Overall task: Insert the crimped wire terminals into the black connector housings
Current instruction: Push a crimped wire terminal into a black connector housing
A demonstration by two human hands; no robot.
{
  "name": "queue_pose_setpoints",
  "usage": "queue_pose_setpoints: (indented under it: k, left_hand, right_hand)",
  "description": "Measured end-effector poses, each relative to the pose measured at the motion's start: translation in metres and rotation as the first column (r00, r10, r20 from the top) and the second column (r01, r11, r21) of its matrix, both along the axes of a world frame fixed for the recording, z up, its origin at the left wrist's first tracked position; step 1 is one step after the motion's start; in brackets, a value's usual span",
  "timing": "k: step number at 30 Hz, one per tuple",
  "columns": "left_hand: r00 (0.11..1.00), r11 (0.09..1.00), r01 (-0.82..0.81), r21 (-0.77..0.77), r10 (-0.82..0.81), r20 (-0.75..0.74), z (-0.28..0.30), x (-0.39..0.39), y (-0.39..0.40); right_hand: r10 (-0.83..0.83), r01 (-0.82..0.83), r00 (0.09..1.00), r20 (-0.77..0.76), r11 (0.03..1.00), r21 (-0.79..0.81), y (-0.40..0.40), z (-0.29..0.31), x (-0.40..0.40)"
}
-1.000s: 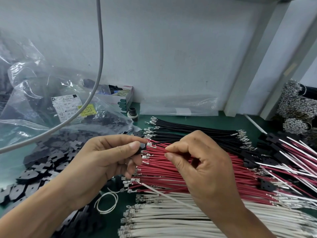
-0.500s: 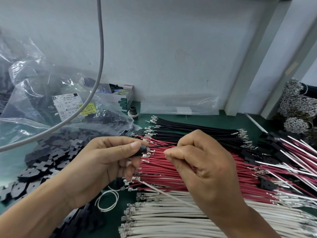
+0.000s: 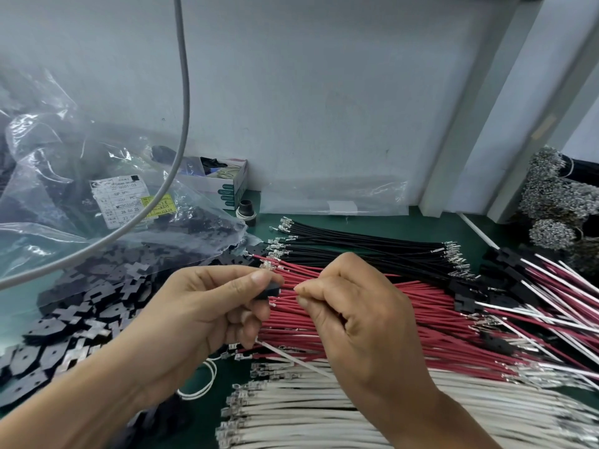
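On your table (image 3: 372, 226): black (image 3: 366, 243), red (image 3: 437, 322) and white wires (image 3: 356, 413) fanned by colour within reach, housings (image 3: 84, 306) heaped left; left hand (image 3: 207, 315) pinches one housing (image 3: 269, 290) steady, right hand (image 3: 359, 315) pinches a wire, apparently red, feeding its terminal in.

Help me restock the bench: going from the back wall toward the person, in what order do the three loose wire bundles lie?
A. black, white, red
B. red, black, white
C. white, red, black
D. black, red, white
D: the black wires lie nearest the wall, the red wires fill the middle behind the hands, and the white wires lie closest to the person.
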State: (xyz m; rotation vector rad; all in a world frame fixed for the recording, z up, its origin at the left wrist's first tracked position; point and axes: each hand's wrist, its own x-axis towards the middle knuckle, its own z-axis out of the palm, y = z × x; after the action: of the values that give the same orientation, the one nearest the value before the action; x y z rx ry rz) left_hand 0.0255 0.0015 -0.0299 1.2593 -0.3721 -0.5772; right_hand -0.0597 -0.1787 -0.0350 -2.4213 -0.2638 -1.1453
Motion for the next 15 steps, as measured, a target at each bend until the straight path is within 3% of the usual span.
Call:
queue_pose_setpoints:
  k: [3, 5, 8, 10, 15]
  left_hand:
    - [0.999, 1.000, -0.013, 0.003, 0.013, 0.032, 0.003, -0.003, -0.001]
    - [0.975, 0.995, -0.060, 0.080, 0.041, 0.218, 0.005, -0.003, 0.002]
    - [0.851, 0.971, -0.174, 0.167, 0.063, 0.522, 0.008, -0.003, 0.008]
    - [0.832, 0.964, -0.203, 0.172, 0.077, 0.549, 0.010, -0.003, 0.009]
    - [0.886, 0.970, -0.147, 0.194, 0.042, 0.462, 0.011, -0.006, 0.006]
  right_hand:
    - [0.024, -0.024, 0.999, -0.025, 1.000, 0.018, 0.000, 0.000, 0.000]
    - [0.011, -0.008, 0.998, -0.058, 0.998, 0.057, -0.003, 0.003, 0.001]
    - [0.015, -0.005, 0.996, -0.089, 0.995, 0.101, -0.006, 0.005, 0.000]
    - [0.033, -0.021, 0.993, -0.110, 0.994, 0.111, -0.006, 0.006, -0.002]
    - [0.060, -0.048, 0.990, -0.125, 0.995, 0.091, -0.005, 0.006, -0.003]
